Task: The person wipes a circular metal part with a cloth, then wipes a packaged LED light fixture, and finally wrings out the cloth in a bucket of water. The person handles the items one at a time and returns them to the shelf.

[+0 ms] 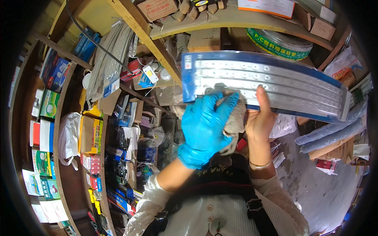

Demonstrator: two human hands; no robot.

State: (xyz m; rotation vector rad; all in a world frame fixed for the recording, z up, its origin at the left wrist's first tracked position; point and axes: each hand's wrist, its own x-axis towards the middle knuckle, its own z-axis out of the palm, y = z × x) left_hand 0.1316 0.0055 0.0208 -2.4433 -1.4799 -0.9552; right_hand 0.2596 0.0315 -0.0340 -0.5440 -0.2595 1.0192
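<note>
A long blue-backed clear plastic package (pixel 283 79) is held up slantwise before me, with several silvery strips inside that carry round lens-like dots, seemingly LED light bars. My right hand (pixel 260 122) is bare and grips its lower edge, thumb on the front face and fingers behind it. In a blue disposable glove, my left hand (pixel 203 129) clutches a grey-beige cloth rag (pixel 234 116). The rag touches the package's face near its lower left part.
Wooden shelves (pixel 63 118) with boxed goods stand on my left. Above, a wooden shelf (pixel 236 22) bears cartons, with a coiled PVC hose (pixel 277 44) beneath it. Similar strip packages (pixel 107 56) hang at upper left. Wrapped rolls (pixel 333 132) lie at right above the concrete floor (pixel 316 183).
</note>
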